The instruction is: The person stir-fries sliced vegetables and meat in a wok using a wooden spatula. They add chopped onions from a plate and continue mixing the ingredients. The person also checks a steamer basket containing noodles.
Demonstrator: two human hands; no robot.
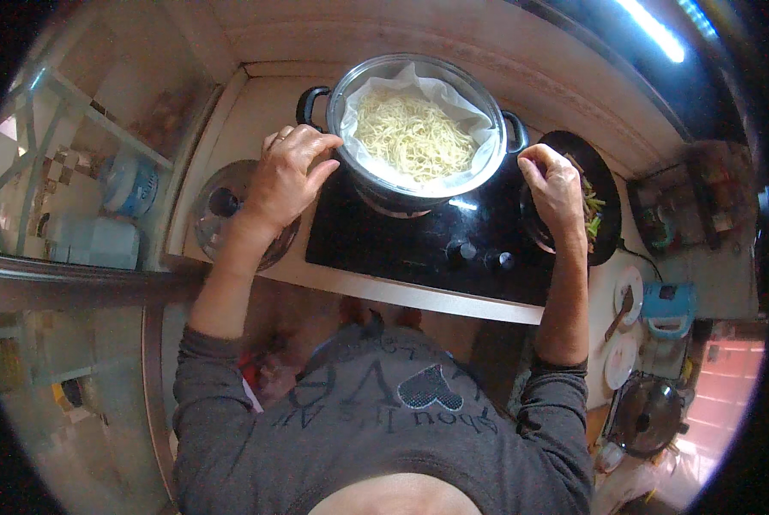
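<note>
A steel steamer pot with black side handles stands on the black glass cooktop. White liner cloth or paper lines it, its edge bunched up at the back. Thin pale noodles lie loosely heaped on the liner. My left hand is at the pot's left side, thumb and forefinger apart, the forefinger tip at the rim; whether it touches cannot be told. Just right of the pot's right handle, my right hand is curled, thumb against fingers, with nothing visible in it.
A black wok with green vegetable pieces sits under my right forearm. A glass lid lies on the counter at left, partly behind my left arm. Plates, a wooden spatula, a blue appliance and a lidded pan stand at right.
</note>
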